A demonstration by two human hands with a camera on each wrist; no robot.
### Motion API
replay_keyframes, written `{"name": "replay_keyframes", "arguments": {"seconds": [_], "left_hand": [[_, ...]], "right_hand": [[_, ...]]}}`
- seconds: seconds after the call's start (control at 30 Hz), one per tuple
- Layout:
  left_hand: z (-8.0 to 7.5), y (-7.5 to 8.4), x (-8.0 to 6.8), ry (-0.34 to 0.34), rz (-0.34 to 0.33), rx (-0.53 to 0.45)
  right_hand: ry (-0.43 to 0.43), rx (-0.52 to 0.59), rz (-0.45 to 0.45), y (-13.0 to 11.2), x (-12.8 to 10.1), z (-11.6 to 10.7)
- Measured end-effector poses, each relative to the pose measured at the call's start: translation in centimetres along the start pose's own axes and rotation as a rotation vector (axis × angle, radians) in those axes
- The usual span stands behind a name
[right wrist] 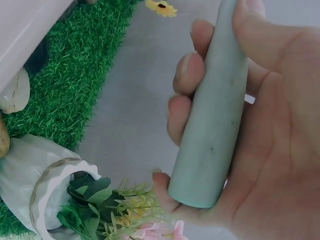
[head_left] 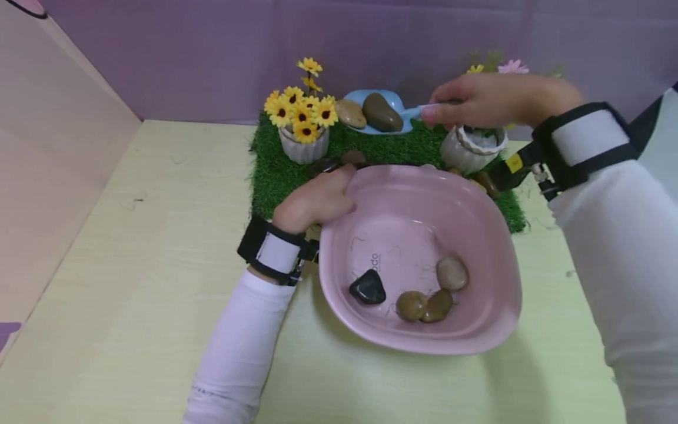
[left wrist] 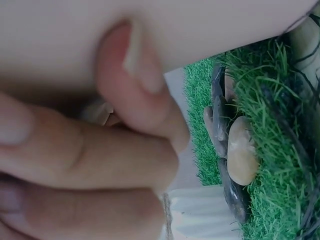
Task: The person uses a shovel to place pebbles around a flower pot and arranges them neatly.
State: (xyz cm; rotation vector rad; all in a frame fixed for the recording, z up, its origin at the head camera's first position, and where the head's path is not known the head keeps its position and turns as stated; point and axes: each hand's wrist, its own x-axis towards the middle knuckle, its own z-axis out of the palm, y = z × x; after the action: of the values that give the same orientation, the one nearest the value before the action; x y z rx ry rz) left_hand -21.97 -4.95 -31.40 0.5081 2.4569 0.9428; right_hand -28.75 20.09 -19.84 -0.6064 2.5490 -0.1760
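Observation:
My right hand (head_left: 461,101) grips the handle (right wrist: 212,115) of a blue toy shovel (head_left: 378,97) above the far side of the turf. A large brown stone (head_left: 381,112) lies on the blade, and a tan stone (head_left: 349,113) sits at its left tip. With my left hand (head_left: 320,200) I hold the left rim of a pink basin (head_left: 424,344), which is tilted toward the head camera. Inside are a black stone (head_left: 368,287), a pale stone (head_left: 452,272) and two brown stones (head_left: 411,305). In the left wrist view, the fingers (left wrist: 90,155) are close under the basin wall.
Green artificial turf (head_left: 265,182) lies behind the basin on a pale table (head_left: 132,294). A white pot of yellow flowers (head_left: 304,144) stands at its left, another white pot (head_left: 471,150) leans at the right. Several stones (left wrist: 243,150) line the turf. A purple backdrop (head_left: 212,59) rises behind.

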Motion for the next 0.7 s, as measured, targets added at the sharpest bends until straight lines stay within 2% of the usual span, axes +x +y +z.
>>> {"name": "replay_keyframes", "arguments": {"seconds": [0.23,0.43,0.7], "left_hand": [[-0.2,-0.1,-0.2,-0.002,0.004,0.004],[-0.4,-0.2,-0.3,0.001,-0.002,0.016],[-0.2,-0.1,-0.3,-0.002,-0.024,-0.039]], "right_hand": [[-0.017,0.022,0.027,-0.1,1.3,-0.3],[-0.057,0.102,0.062,-0.1,3.0,0.5],[-0.162,0.023,0.079,0.6,4.2,1.3]]}}
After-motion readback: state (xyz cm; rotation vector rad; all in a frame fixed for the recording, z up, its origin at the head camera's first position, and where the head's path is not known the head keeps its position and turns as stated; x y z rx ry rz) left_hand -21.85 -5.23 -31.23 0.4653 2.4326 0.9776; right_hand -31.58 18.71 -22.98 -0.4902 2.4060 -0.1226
